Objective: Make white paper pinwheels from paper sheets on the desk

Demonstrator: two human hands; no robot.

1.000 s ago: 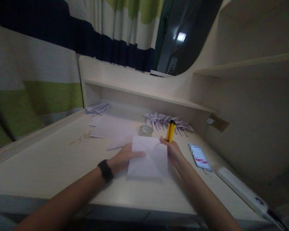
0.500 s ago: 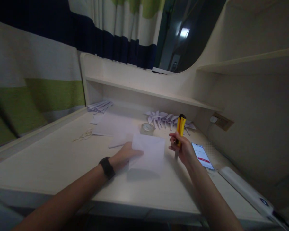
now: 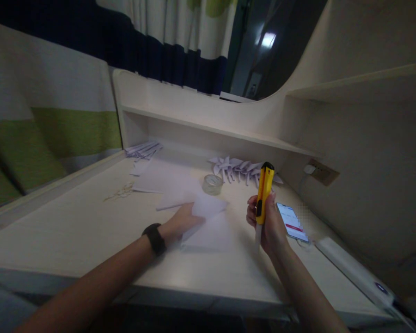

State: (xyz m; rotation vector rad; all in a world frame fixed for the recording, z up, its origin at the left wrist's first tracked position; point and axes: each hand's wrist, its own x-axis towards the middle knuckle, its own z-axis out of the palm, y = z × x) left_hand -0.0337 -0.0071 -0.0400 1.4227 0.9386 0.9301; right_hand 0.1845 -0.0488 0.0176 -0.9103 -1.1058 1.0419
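My left hand [image 3: 185,219], with a dark watch at its wrist, pinches a white sheet of paper [image 3: 210,226] low over the desk, thumb on top. The sheet looks bent or folded, with its upper part tilted over the lower. Upright in my right hand [image 3: 265,217] is a yellow utility knife [image 3: 264,194]; its blade [image 3: 258,236] sticks out below the fist, pointing down. A roll of clear tape [image 3: 212,183] stands just behind the paper.
Paper pinwheels [image 3: 239,167] lie in a row at the back. Rolled paper sticks [image 3: 143,150] and flat sheets [image 3: 169,175] are at the back left, near some thin string-like pieces [image 3: 121,190]. A phone [image 3: 293,223] and a long white lamp-like bar [image 3: 353,273] lie on the right.
The paper's upper part has tipped over, and the sheet looks lower and bent. My right hand has turned and shifted slightly right, so the knife's full handle and blade now show.
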